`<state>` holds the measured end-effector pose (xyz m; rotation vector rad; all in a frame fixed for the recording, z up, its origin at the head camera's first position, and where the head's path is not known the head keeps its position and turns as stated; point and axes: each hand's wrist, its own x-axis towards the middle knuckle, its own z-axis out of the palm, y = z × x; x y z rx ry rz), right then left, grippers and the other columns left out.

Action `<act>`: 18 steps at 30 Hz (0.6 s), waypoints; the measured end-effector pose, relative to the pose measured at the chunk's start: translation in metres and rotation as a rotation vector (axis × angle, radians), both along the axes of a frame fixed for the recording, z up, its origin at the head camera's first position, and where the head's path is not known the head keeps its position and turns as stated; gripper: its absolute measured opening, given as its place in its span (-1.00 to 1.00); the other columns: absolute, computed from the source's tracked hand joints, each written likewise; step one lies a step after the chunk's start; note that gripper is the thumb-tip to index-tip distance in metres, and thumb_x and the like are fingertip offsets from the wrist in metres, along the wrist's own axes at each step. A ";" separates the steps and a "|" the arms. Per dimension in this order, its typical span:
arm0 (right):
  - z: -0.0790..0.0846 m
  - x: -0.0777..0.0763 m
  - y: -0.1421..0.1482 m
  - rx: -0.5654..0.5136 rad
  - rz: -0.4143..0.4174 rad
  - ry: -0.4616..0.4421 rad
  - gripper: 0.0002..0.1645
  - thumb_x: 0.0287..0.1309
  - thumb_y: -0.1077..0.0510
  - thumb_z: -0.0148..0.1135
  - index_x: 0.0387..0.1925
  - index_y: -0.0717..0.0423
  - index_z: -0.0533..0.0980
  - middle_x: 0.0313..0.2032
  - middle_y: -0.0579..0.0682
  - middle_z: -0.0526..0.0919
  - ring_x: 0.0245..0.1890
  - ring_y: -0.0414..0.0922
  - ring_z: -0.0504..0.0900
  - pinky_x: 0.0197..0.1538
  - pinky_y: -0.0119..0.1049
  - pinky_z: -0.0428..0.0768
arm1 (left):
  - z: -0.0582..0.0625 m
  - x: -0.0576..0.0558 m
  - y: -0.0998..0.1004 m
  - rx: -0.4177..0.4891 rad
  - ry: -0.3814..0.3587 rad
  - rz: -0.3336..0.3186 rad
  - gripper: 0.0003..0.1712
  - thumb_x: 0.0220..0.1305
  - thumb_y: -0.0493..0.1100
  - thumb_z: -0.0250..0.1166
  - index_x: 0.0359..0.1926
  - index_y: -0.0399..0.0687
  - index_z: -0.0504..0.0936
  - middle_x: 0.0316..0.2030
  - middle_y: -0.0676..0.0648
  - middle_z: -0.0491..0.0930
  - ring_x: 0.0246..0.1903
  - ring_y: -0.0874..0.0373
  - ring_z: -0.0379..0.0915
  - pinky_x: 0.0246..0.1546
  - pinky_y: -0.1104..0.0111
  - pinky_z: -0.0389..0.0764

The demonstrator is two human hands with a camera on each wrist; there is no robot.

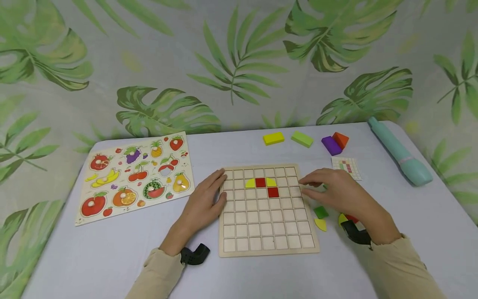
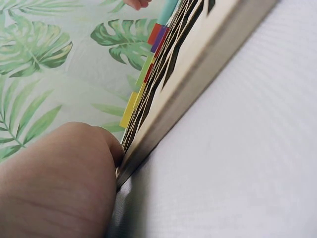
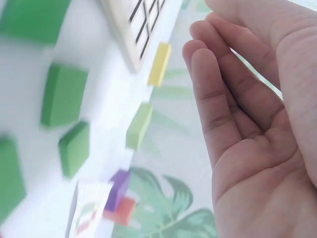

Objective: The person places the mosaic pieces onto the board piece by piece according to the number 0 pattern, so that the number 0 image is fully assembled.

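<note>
A wooden grid board [image 1: 267, 252] lies flat in the middle of the table. Two yellow quarter-round tiles [image 1: 250, 183] flank a red square tile [image 1: 260, 182] in an upper row, and a second red square [image 1: 273, 192] sits one row lower. Along the board's left edge rests my left hand [image 1: 203, 201], fingers extended against the rim. My right hand [image 1: 337, 191] hovers by the upper right edge, thumb and fingertips apart; the right wrist view shows nothing between them. Several green tiles [image 3: 64, 94] lie beneath it, and a green square [image 1: 320, 212] and yellow quarter-round [image 1: 320, 224] lie beside the board.
A fruit puzzle board [image 1: 138, 182] lies at left. Behind the grid are a yellow block [image 1: 274, 138], a light green block [image 1: 302, 139], a purple block [image 1: 331, 145] and an orange-red block [image 1: 341, 140]. A pattern card [image 1: 352, 168] and teal mallet-like object [image 1: 399, 151] are at right.
</note>
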<state>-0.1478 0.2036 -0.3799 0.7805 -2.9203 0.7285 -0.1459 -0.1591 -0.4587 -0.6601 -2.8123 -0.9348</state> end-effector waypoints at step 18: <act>-0.017 0.025 0.075 0.065 -0.107 0.119 -0.56 -0.10 0.13 0.67 -0.09 -0.02 0.76 -0.19 -0.17 0.79 -0.26 -0.16 0.68 -0.21 -0.25 0.73 | -0.001 0.001 0.000 -0.014 -0.021 0.008 -0.39 0.48 -0.13 0.14 0.47 -0.25 0.40 0.55 -0.11 0.25 0.54 -0.04 0.14 0.52 0.05 0.25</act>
